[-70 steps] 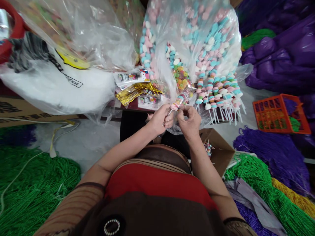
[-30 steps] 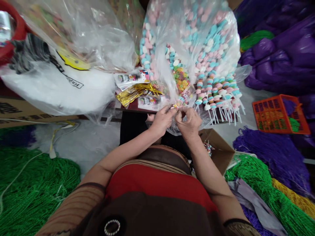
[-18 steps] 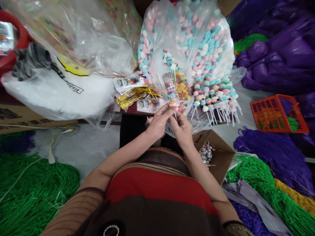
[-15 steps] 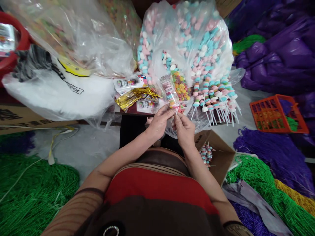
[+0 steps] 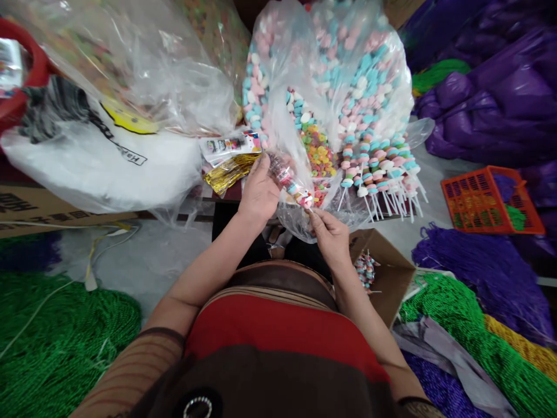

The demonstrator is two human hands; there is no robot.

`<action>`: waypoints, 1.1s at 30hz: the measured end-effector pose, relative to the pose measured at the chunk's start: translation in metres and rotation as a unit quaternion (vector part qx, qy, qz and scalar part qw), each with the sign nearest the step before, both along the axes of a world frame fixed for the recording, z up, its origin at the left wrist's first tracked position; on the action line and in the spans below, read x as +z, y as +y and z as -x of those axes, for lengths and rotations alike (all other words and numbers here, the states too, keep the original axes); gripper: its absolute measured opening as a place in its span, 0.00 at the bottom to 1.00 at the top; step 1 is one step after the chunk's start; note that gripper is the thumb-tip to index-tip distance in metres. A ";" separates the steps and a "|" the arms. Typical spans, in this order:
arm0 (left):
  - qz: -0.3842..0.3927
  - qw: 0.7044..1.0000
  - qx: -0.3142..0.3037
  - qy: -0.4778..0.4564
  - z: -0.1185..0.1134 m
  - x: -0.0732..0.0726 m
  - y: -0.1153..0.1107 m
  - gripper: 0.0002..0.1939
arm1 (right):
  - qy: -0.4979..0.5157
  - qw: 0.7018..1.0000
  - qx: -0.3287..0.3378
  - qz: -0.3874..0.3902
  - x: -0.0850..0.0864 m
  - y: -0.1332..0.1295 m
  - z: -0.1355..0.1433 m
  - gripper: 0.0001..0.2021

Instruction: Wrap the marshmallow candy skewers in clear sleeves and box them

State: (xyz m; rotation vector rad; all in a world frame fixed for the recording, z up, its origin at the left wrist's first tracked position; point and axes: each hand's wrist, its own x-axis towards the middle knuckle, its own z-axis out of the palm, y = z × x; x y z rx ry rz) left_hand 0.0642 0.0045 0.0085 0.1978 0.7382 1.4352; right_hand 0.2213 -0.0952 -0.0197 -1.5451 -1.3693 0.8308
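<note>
My right hand (image 5: 329, 231) pinches the lower end of a candy skewer (image 5: 296, 187) in a clear printed wrapper, which tilts up to the left. Close by on the left, my left hand (image 5: 261, 188) has its thumb and fingertips closed at the right ends of a bundle of gold twist ties (image 5: 230, 173). Its other fingers are partly hidden behind the wrapped candy. Printed wrappers (image 5: 230, 146) lie just beyond the ties. An open plastic bag of ring-shaped gummies (image 5: 321, 154) is behind the candy.
Unwrapped candy skewers (image 5: 378, 165) are piled at the table's right edge. Large bags of pastel candies (image 5: 365, 69) stand behind. Below right, a cardboard box (image 5: 391, 278) holds wrapped skewers. An orange basket (image 5: 491, 200) and green bead strands (image 5: 65, 331) are on the floor.
My left hand has left the wrapper's neck and moved left to the gold twist ties. The wrapped candy has tilted leftward and lower, still held by my right hand.
</note>
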 end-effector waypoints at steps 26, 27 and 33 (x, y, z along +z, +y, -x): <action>-0.010 0.996 -0.086 -0.028 -0.011 0.001 -0.021 0.07 | -0.103 0.993 0.026 -0.056 0.002 -0.001 0.006 0.11; -0.018 0.996 -0.083 -0.032 -0.012 0.001 -0.023 0.06 | -0.106 0.992 0.028 -0.055 0.002 0.000 0.006 0.11; -0.007 0.993 -0.114 -0.023 -0.021 -0.001 -0.034 0.07 | -0.159 0.983 0.073 -0.056 0.001 0.004 0.005 0.13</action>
